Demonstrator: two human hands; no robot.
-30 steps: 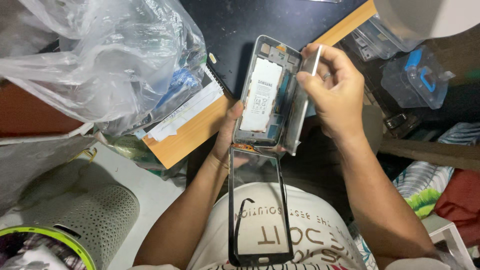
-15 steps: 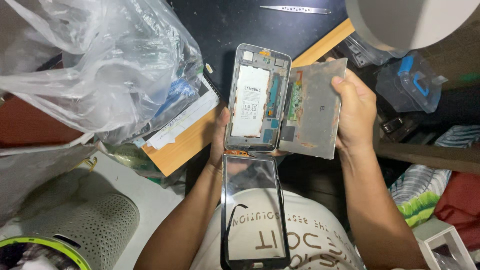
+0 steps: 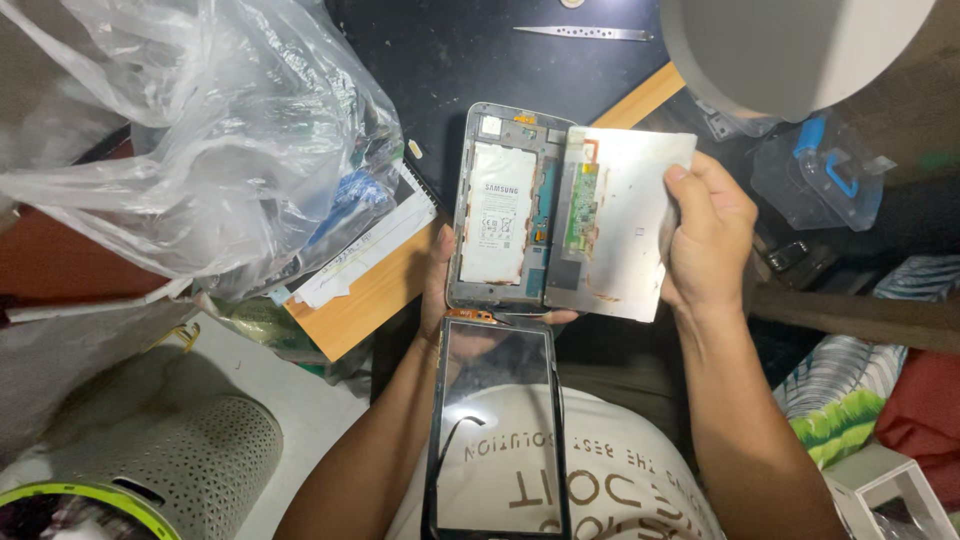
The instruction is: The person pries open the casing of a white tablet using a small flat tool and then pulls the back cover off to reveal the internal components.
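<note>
Both hands are busy with an opened tablet over my lap. My left hand cups the grey tablet frame from underneath, fingers closed around its lower edge, with the white battery facing up. My right hand pinches the right edge of the silver display panel, folded open beside the frame like a book page. A green circuit strip and an orange flex cable sit along the hinge side, so I judge the panel should swing gently, never pulled away from the frame, or that ribbon could tear. Below, the detached glass digitizer hangs touching the frame's bottom edge; I'd keep the frame level so it doesn't slide. Metal tweezers lie on the black mat.
</note>
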